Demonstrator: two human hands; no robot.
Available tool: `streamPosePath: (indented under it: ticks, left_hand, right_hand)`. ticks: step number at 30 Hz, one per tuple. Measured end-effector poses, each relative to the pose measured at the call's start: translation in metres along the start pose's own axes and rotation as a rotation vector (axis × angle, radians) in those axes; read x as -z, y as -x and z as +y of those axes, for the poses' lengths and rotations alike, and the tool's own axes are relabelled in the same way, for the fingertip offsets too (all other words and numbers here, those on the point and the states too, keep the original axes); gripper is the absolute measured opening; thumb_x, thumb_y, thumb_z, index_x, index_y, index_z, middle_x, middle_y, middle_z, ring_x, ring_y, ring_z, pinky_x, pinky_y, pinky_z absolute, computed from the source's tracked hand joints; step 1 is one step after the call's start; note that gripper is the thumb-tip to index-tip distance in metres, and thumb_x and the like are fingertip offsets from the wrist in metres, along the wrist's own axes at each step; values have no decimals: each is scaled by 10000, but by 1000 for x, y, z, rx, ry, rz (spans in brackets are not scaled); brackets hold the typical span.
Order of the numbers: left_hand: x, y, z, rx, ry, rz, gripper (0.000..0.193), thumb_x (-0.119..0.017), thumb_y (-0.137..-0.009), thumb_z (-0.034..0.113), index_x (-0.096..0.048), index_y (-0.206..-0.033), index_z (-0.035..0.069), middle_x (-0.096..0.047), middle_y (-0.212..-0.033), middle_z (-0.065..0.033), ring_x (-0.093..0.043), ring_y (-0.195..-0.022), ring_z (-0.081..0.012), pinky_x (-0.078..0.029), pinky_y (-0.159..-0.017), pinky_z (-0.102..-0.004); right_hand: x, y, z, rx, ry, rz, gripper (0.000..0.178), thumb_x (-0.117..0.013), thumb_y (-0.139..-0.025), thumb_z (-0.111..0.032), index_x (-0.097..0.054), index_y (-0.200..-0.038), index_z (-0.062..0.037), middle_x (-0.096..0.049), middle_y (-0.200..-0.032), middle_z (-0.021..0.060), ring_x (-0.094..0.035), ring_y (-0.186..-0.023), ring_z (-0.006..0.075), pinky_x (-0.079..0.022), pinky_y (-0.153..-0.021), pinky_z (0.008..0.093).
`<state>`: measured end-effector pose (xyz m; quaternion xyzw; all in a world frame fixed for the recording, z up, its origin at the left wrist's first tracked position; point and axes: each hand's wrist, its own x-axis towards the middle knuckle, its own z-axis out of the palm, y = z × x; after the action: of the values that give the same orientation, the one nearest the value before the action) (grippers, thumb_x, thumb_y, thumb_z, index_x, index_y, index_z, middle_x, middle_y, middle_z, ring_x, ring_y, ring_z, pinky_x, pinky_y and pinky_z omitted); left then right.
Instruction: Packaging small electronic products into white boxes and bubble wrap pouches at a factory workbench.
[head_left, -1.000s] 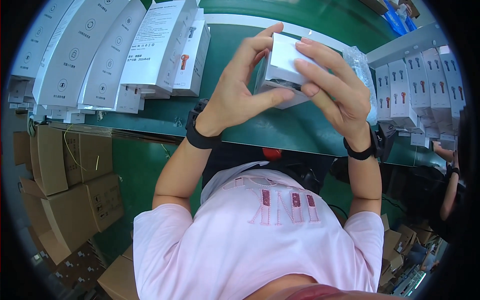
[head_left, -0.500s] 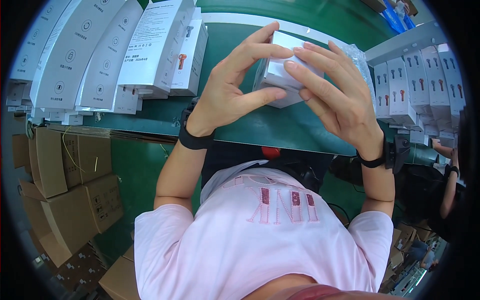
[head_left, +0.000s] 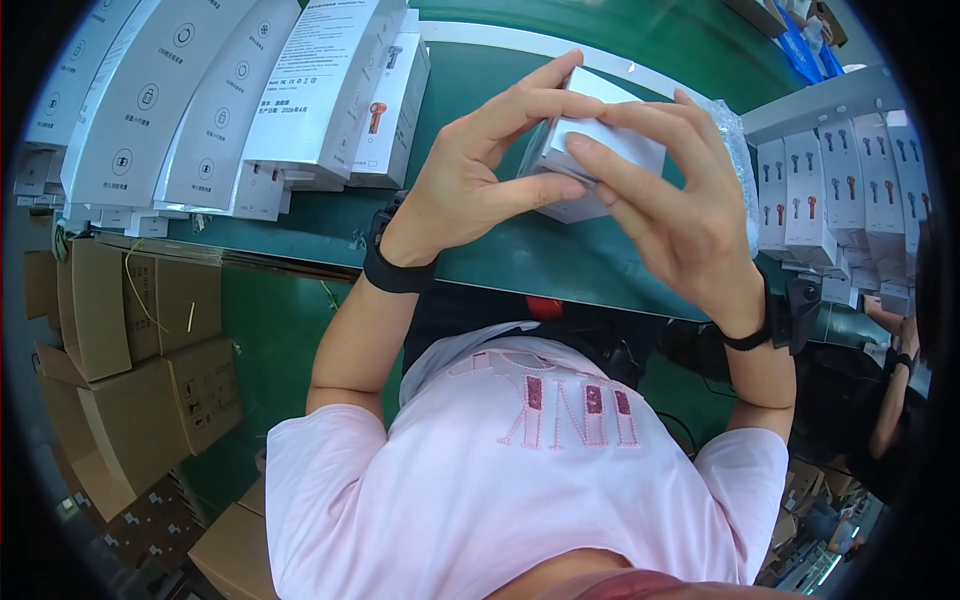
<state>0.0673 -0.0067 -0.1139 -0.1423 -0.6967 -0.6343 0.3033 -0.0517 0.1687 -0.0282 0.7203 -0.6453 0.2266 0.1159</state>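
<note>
A small white box stands on the green work table, between my two hands. My left hand grips it from the left, with the thumb low on the near side and the index finger along the top. From the right, the bent fingers of my right hand press on its top and near edge. The fingertips of both hands nearly meet there. My right palm and fingers hide much of the box's right side. Both wrists wear black straps.
Tall white printed boxes stand in a row on the left of the table. More white boxes line the right side, beside clear bubble wrap. Brown cartons are stacked on the floor at left. Another person's arm shows at far right.
The fingers of my right hand have bent and closed further onto the top of the box. The whole scene has shifted slightly in the picture.
</note>
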Motion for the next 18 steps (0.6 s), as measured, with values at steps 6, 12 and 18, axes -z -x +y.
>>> streamPosePath:
  ticks: [6, 12, 18]
  left_hand:
    - [4, 1, -1, 27, -47, -3, 602, -775, -745, -30, -580, -1313, 16, -381, -1511, -211, -379, -1402, -291, -362, -1111, -414]
    - [10, 6, -3, -59, -124, -57, 606, -770, -750, -33, -572, -1322, 6, -382, -1508, -213, -386, -1395, -293, -358, -1116, -415]
    - [8, 5, 3, 7, -127, -54, 598, -760, -764, -35, -567, -1328, 3, -347, -1526, -222, -369, -1405, -296, -347, -1117, -401]
  right_hand:
    - [-12, 9, 2, 26, 35, 135, 407, -691, -740, 29, -705, -1138, -56, -627, -1108, 133, -602, -1020, 333, -519, -889, 435]
    - [-6, 3, 0, 156, 42, -65, 404, -662, -807, -15, -644, -1209, 16, -616, -1156, 173, -587, -1083, 376, -496, -945, 455]
    - [-29, 30, 1, -39, 20, 55, 564, -621, -929, -317, -515, -1349, 44, -495, -1406, 242, -410, -1361, 414, -304, -1116, 521]
